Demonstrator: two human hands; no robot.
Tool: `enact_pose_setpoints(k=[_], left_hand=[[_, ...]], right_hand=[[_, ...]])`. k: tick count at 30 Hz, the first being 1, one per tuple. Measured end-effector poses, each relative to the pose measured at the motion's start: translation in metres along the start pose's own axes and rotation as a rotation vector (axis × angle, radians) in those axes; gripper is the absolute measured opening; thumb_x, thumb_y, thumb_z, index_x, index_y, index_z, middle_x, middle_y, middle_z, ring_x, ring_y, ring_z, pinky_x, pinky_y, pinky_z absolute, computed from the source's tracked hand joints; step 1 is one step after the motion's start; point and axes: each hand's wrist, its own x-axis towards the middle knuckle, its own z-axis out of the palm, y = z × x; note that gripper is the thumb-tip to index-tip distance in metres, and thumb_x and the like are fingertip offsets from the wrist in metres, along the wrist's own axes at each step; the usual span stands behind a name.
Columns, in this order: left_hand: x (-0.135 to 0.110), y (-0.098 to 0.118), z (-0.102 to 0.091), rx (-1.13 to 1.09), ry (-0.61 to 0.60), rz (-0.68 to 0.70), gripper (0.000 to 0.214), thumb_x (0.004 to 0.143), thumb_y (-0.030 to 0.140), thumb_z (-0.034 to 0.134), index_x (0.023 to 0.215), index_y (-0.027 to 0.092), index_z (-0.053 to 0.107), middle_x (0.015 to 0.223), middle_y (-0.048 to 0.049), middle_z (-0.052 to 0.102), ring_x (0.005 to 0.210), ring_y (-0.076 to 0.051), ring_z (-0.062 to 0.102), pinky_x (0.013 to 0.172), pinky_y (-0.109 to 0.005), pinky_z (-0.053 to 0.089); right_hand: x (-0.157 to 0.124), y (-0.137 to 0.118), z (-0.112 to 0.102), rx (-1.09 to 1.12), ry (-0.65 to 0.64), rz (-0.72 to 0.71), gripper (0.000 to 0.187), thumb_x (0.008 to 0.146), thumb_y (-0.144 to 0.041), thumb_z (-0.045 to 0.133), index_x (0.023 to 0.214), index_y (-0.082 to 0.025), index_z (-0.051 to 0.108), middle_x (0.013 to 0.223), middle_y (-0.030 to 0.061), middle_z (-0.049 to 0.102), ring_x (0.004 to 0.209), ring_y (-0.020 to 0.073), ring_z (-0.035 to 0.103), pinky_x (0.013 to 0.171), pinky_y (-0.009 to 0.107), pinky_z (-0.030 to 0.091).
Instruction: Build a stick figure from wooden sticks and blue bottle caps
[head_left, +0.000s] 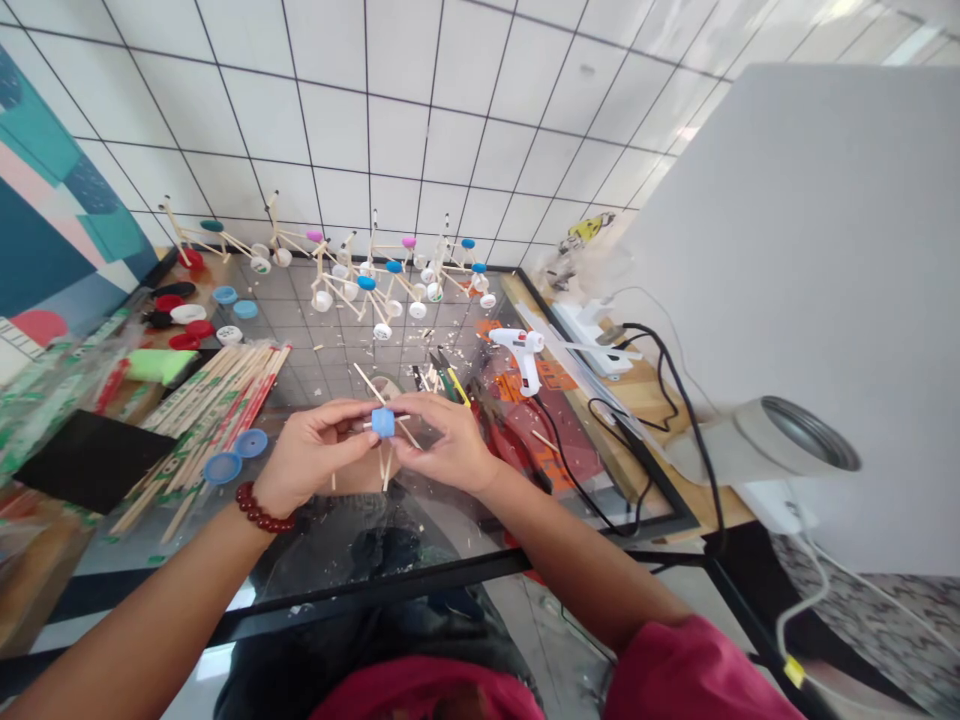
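Note:
My left hand [311, 450], with a dark red bead bracelet on its wrist, pinches a small blue block-like piece [382, 423] from the left side. Fingers of my right hand [446, 442] are closed on its other side. Thin wooden sticks [367, 383] cross at the blue piece and stick out above and below it; how they join there is hard to make out. Under the hands lies a round tan disc [352, 470]. To the left are two blue bottle caps [223, 467], close to a pile of wooden chopsticks [202, 420] in printed wrappers.
Several small stick-and-cap bicycle models [367, 284] stand along the back of the glass table. A white glue gun [519, 355] lies at right, its black cord trailing forward. Red-handled pliers [506, 440], loose caps [199, 328], a black sheet [96, 460] and a lamp [757, 440] surround the work spot.

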Motion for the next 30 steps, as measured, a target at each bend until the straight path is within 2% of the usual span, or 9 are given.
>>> enact_pose_setpoints(k=[7,12,17,21,25,30], left_hand=[[0.0003,-0.0045,0.0015,-0.058,0.033,-0.141,0.048,0.062,0.048,0.104,0.097,0.019,0.091,0.094,-0.0119,0.087,0.077,-0.023,0.079,0.079,-0.039,0.069],[0.0014,-0.0002,0.0019,0.008,0.016,-0.003,0.034,0.066,0.039,0.103,0.094,0.023,0.092,0.095,-0.0092,0.085,0.090,-0.021,0.078,0.087,-0.033,0.066],[0.0021,-0.0004,-0.0011,0.087,-0.005,0.052,0.031,0.068,0.037,0.100,0.095,0.024,0.092,0.091,-0.0082,0.083,0.087,-0.021,0.076,0.082,-0.033,0.065],[0.0018,-0.0017,-0.0017,0.110,-0.017,0.063,0.033,0.069,0.034,0.099,0.100,0.024,0.092,0.093,-0.0080,0.082,0.089,-0.021,0.075,0.083,-0.033,0.065],[0.0017,-0.0001,-0.0004,0.102,-0.021,0.106,0.034,0.070,0.029,0.098,0.104,0.025,0.092,0.096,-0.0082,0.082,0.092,-0.021,0.077,0.087,-0.033,0.066],[0.0011,0.0021,0.0010,0.042,-0.001,0.144,0.039,0.071,0.029,0.100,0.109,0.026,0.091,0.106,-0.0090,0.084,0.101,-0.024,0.079,0.094,-0.038,0.068]], right_hand=[[0.0012,0.0026,-0.0034,0.015,-0.074,0.013,0.030,0.092,-0.026,0.074,0.122,-0.027,0.077,0.114,0.0061,0.085,0.102,0.0227,0.082,0.095,0.038,0.067],[-0.0004,0.0008,-0.0004,-0.002,0.008,-0.019,0.034,0.091,-0.024,0.075,0.125,-0.025,0.078,0.115,0.0076,0.085,0.102,0.0232,0.082,0.096,0.038,0.067],[-0.0031,0.0018,-0.0030,-0.002,-0.061,0.038,0.041,0.094,-0.026,0.079,0.134,-0.032,0.077,0.121,0.0063,0.084,0.107,0.0248,0.081,0.100,0.041,0.067],[-0.0043,0.0053,-0.0039,0.003,-0.058,0.010,0.035,0.099,-0.029,0.077,0.134,-0.033,0.078,0.125,0.0070,0.083,0.111,0.0241,0.080,0.101,0.041,0.067],[-0.0021,0.0072,-0.0039,0.030,-0.028,0.004,0.026,0.103,-0.034,0.076,0.128,-0.028,0.081,0.125,0.0092,0.082,0.112,0.0230,0.081,0.101,0.038,0.067],[0.0028,0.0063,-0.0084,0.139,-0.053,0.062,0.047,0.102,-0.038,0.077,0.147,-0.028,0.070,0.128,0.0106,0.082,0.117,0.0240,0.079,0.106,0.040,0.065]])
